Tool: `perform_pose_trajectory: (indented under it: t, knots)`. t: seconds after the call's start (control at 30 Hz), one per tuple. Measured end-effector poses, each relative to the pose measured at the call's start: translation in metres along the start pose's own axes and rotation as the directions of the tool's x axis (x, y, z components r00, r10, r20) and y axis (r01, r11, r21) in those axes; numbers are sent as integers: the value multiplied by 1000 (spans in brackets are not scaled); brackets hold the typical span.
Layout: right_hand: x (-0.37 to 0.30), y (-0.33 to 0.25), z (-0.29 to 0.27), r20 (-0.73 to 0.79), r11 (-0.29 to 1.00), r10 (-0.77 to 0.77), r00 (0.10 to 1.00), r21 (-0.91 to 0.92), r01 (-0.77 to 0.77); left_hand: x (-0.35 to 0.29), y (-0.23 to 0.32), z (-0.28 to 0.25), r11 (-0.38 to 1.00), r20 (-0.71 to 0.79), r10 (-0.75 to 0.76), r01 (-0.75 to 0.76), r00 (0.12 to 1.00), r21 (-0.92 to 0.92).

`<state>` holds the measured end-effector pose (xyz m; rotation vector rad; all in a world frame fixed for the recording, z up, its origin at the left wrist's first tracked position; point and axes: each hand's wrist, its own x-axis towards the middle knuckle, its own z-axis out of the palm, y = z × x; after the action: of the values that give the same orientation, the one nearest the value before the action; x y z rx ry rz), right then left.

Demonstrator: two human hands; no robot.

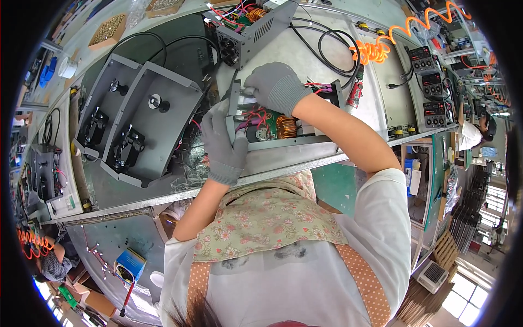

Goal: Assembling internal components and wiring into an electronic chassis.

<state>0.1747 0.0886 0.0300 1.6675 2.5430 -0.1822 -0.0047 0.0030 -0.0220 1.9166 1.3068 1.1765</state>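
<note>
An open grey metal chassis [297, 143] lies on the workbench in front of me. Inside it are a copper-wound coil [286, 127], red and purple wires [256, 117] and circuit parts. My left hand [223, 144], in a grey glove, grips the chassis's left end panel, thumb on the near side and fingers reaching up along it. Over the far left corner of the chassis is my right hand [278, 87], also gloved. Its fingers are curled in against the end panel, and what they pinch is hidden.
Two grey metal covers [180, 101] with black fittings stand at left. Behind the chassis is another wired unit [261, 32]. A red tool [356, 92] hangs from an orange coiled hose [376, 52]. Stacked meters [430, 82] line the right; a screw box [107, 30] sits far left.
</note>
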Motion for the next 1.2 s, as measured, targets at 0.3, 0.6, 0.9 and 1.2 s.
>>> perform_pose_trajectory:
  t: [0.3, 0.6, 0.9, 1.2]
  knots:
    - [3, -3, 18, -76, 998, 57, 995, -16, -58, 3, -5, -2, 999, 25, 12, -11, 1000, -40]
    - [19, 30, 12, -152, 882, -381, 912, 235, 408, 0, -5, -3, 1000, 55, -7, 7, 998, -4]
    - [41, 22, -26, 73, 837, -528, 846, 210, 505, 7, -6, -9, 999, 95, 22, -20, 995, -25]
    - [-26, -29, -123, -668, 932, -321, 671, -97, 349, 4, 4, -13, 999, 130, 22, -27, 991, 43]
